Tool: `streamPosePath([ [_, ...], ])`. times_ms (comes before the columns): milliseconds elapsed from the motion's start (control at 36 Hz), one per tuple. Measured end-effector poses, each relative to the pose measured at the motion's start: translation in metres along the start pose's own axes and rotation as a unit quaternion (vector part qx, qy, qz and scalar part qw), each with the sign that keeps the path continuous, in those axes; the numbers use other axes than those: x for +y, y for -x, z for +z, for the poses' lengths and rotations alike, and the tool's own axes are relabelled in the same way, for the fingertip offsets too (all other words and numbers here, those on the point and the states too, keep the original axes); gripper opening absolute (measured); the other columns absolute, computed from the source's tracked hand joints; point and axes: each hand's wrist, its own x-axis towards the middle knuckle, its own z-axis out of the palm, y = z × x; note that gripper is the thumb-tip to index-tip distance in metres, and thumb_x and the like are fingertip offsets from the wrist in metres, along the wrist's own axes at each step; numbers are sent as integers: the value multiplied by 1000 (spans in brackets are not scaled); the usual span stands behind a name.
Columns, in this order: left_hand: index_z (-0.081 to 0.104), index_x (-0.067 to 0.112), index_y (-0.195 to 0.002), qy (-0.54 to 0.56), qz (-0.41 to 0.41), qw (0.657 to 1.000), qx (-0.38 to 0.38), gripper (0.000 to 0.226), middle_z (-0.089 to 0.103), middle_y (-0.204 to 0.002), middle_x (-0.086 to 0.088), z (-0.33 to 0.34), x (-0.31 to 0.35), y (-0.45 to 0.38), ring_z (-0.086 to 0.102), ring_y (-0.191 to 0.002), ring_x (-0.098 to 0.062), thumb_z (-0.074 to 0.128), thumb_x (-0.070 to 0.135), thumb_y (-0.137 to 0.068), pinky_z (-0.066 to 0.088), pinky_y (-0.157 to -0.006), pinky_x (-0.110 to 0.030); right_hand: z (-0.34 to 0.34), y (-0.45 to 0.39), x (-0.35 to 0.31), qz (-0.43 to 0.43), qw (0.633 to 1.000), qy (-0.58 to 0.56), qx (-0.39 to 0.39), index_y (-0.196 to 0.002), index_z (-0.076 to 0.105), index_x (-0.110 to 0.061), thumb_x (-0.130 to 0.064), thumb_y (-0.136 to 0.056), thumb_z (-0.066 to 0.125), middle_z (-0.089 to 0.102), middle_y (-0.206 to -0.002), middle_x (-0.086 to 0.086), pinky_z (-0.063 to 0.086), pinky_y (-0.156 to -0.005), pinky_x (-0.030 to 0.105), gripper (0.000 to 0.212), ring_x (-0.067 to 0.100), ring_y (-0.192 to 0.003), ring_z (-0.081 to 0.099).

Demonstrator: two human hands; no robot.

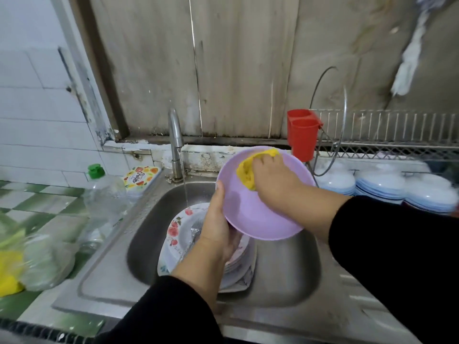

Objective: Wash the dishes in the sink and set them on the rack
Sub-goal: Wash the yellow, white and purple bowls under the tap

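Two hands work over the steel sink (154,214): left hand (218,219) grips the round lilac plastic plate (248,209) by its rim, right hand (270,180) clutches the yellow sponge (246,172) against it. Best to scrub in circles, plate tilted toward the running tap (175,142).

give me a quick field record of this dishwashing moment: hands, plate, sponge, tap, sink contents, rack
left hand: left hand grips the lilac plate's left rim
right hand: right hand presses the yellow sponge to the plate face
plate: lilac plate, tilted, held over the sink
sponge: yellow sponge, near the plate's upper rim
tap: tap running, stream falls left of the plate
sink: sink holds stacked floral plates and a fork
rack: dish rack to the right, red holder on its end
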Motion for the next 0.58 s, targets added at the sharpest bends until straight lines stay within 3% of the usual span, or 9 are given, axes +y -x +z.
streamPosePath([
  [56,60,16,-122,-3,11,1000,-17,61,67,-119,-8,7,9,-2,61,-113,-25,35,59,-87,45,-98,-43,-5,-4,-11,33,961,-271,54,-116,48,-11,-1,-82,47,52,-113,8,42,-90,36,35,30,-110,49],
  [111,56,12,-128,19,21,999,-22,71,63,-124,-14,11,20,-2,58,-117,-30,37,63,-81,39,-105,-50,-20,0,-18,-2,914,-405,-30,-118,48,-19,1,-84,43,54,-104,2,43,-78,31,39,23,-96,54],
  [167,61,9,-118,22,24,999,3,71,67,-115,-17,10,32,-3,62,-110,-32,35,65,-83,42,-101,-51,-36,9,-16,-89,923,-336,-166,-123,48,-26,3,-87,41,55,-113,5,40,-76,29,47,22,-95,51],
  [222,64,13,-107,8,42,999,12,61,72,-104,-12,6,40,-6,68,-98,-26,30,61,-91,49,-92,-44,-54,15,-4,-149,942,-156,-258,-128,49,-28,1,-88,42,50,-128,7,39,-84,30,50,26,-107,48],
  [278,63,20,-105,-25,72,997,5,54,74,-96,-2,7,44,-9,71,-87,-16,26,57,-95,52,-79,-35,-64,15,4,-161,952,51,-255,-132,50,-23,-5,-91,49,45,-134,7,38,-84,31,44,28,-119,43],
  [333,62,22,-109,-42,96,994,-5,51,74,-96,2,14,51,-11,71,-86,-12,25,56,-96,53,-71,-31,-72,15,3,-157,950,191,-189,-130,51,-16,-13,-94,50,43,-135,7,35,-82,33,36,28,-125,38],
  [389,58,22,-121,-40,126,991,-2,52,72,-105,2,21,61,-16,69,-94,-13,31,56,-94,55,-70,-28,-78,13,2,-146,953,212,-159,-129,49,-15,-14,-94,49,43,-134,8,34,-87,36,35,29,-126,36],
  [472,52,18,-133,-37,176,983,28,65,66,-121,-4,28,76,-22,63,-109,-20,45,58,-82,54,-80,-30,-82,13,5,-153,953,172,-196,-135,40,-14,-13,-92,51,44,-135,9,32,-99,43,44,30,-127,38],
  [583,51,21,-133,-23,196,979,45,72,64,-124,-5,31,85,-28,61,-113,-25,53,64,-75,51,-84,-39,-95,20,23,-137,937,48,-317,-151,-11,-27,-21,-91,56,2,-159,8,15,-116,49,90,26,-146,7],
])
